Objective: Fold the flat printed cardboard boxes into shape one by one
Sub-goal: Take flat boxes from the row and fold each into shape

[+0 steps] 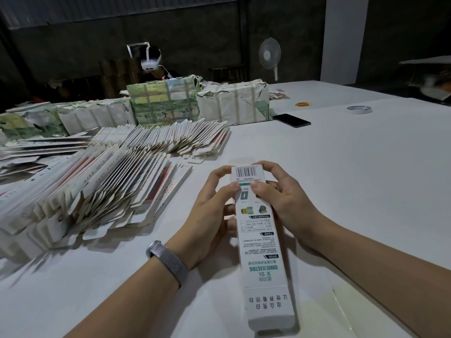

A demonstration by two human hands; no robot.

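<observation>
You hold a long white printed box (pixel 258 230) lengthwise over the white table (pixel 353 172), its barcode end pointing away from you and its near end flap standing open. Your left hand (pixel 214 203) grips the far end from the left, fingers curled round the side and thumb pressed on the top face. Your right hand (pixel 280 193) does the same from the right (the two thumbs nearly meet just below the barcode). A metal mesh wristband (pixel 168 261) circles your left wrist. To the left, rows of flat boxes (pixel 117 181) lie fanned on the table, with strapped bundles (pixel 200 103) behind them. Farther off lie a black phone (pixel 291 120) and a roll of tape (pixel 359 109).
</observation>
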